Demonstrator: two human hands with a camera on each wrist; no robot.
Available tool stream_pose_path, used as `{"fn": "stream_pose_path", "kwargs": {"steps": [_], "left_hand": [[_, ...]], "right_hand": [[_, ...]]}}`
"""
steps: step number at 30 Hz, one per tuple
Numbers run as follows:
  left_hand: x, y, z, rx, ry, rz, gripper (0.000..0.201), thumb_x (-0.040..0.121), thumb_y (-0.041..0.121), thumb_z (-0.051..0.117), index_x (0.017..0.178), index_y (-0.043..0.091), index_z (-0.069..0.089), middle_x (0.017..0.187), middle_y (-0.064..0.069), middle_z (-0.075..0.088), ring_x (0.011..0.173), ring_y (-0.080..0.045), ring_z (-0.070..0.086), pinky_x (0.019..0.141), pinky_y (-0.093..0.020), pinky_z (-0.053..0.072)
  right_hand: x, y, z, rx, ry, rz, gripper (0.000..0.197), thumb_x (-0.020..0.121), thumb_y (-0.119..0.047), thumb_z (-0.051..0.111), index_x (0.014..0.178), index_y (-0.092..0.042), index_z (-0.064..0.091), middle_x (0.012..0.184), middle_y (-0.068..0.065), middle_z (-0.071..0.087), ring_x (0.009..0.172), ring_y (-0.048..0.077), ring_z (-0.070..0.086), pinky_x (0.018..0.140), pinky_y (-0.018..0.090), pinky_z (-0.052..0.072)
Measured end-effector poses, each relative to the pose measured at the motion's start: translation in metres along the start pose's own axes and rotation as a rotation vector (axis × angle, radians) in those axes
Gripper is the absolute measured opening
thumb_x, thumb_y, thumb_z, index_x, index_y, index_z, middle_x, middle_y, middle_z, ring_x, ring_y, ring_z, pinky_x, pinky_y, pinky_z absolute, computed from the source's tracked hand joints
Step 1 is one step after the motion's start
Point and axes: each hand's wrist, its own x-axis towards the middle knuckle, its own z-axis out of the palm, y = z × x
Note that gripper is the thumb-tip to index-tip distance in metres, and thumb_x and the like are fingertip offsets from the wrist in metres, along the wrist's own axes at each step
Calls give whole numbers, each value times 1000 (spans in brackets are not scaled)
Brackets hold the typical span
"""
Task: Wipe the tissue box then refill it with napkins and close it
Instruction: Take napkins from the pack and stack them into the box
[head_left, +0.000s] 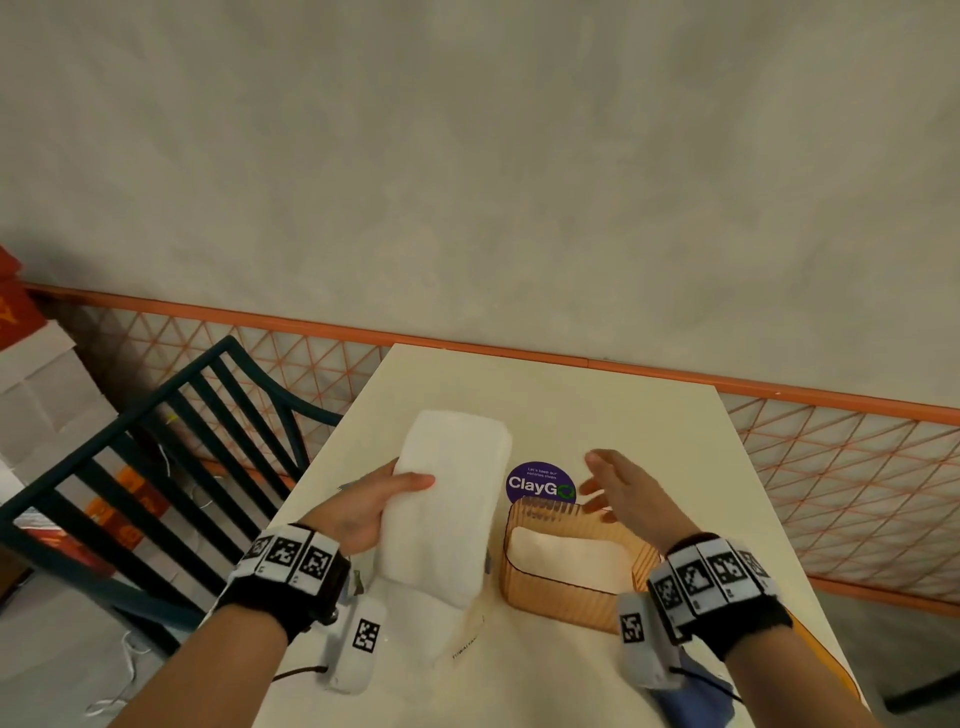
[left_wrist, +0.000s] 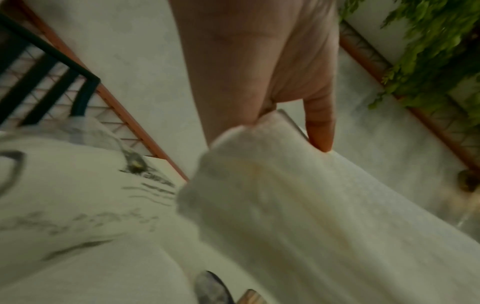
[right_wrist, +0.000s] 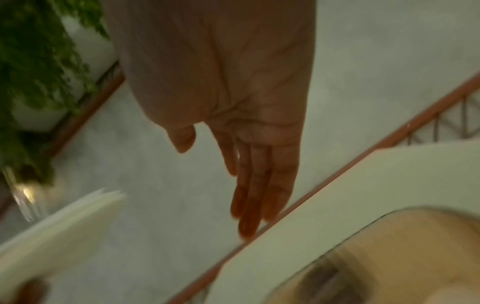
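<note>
My left hand (head_left: 382, 499) grips a thick stack of white napkins (head_left: 447, 499), thumb on top, and holds it tilted above the table left of the tissue box. In the left wrist view the thumb and a finger (left_wrist: 319, 127) clamp the napkin stack (left_wrist: 298, 205). The tissue box (head_left: 566, 566) is orange, ribbed and translucent; it stands open at the top with some white napkins inside. My right hand (head_left: 618, 488) hovers over the box's far edge with straight fingers, holding nothing. The right wrist view shows those fingers (right_wrist: 257, 191) extended, with the box (right_wrist: 405, 257) below right.
A plastic napkin wrapper (head_left: 431, 629) lies under the stack on the cream table (head_left: 649, 415). A purple round sticker (head_left: 540, 483) sits beyond the box. A blue cloth (head_left: 691, 696) lies at the near right edge. A dark chair (head_left: 171, 447) stands left; an orange lattice rail (head_left: 857, 467) runs behind.
</note>
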Motion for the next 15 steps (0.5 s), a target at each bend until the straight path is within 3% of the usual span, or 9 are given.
{"fn": "stream_pose_path", "kwargs": {"steps": [3, 5, 7, 9, 11, 13, 15], "left_hand": [[0, 6, 28, 37, -79, 5, 54, 73, 16, 65, 125, 11, 53, 122, -13, 64, 109, -28, 61, 94, -42, 50], [0, 8, 44, 154, -155, -23, 45, 76, 14, 62, 120, 16, 54, 119, -9, 64, 107, -26, 62, 93, -37, 51], [2, 8, 54, 286, -181, -57, 42, 81, 11, 63, 121, 19, 52, 115, -5, 64, 102, -20, 63, 88, -30, 53], [5, 7, 59, 338, -177, -74, 39, 83, 12, 64, 120, 19, 53, 115, -5, 64, 100, -20, 63, 90, -31, 52], [6, 5, 57, 275, -156, -52, 34, 79, 21, 64, 112, 18, 58, 110, -5, 65, 95, -18, 63, 87, -30, 51], [5, -1, 49, 90, -104, -23, 30, 81, 31, 61, 108, 17, 61, 105, -4, 66, 91, -16, 63, 80, -29, 50], [7, -14, 41, -107, -33, -64, 38, 85, 43, 56, 115, 19, 60, 115, -6, 63, 104, -21, 59, 87, -36, 47]], "right_hand": [[-6, -32, 14, 307, -190, 89, 47, 93, -57, 31, 113, -19, 52, 93, 8, 71, 80, 26, 70, 76, 38, 56], [-6, -42, 17, 391, -257, 101, 51, 90, -60, 37, 111, -19, 59, 93, 8, 71, 85, 26, 68, 78, 41, 57], [-5, -45, 14, 252, -312, 44, 38, 88, -51, 51, 109, -21, 62, 105, 6, 68, 97, 25, 65, 87, 45, 54], [-4, -41, 9, 74, -363, -16, 23, 87, -35, 61, 103, -19, 65, 108, 6, 68, 101, 26, 64, 97, 47, 49], [-1, -30, 3, 78, -358, -13, 22, 86, -25, 62, 104, -11, 66, 108, 10, 69, 102, 30, 64, 98, 49, 47], [-1, -18, -4, 265, -294, 46, 28, 89, -18, 60, 114, -5, 61, 111, 13, 68, 103, 32, 64, 95, 49, 49], [-2, -8, -7, 493, -207, 124, 32, 91, -14, 56, 121, -3, 55, 116, 16, 65, 103, 32, 63, 84, 45, 53]]}}
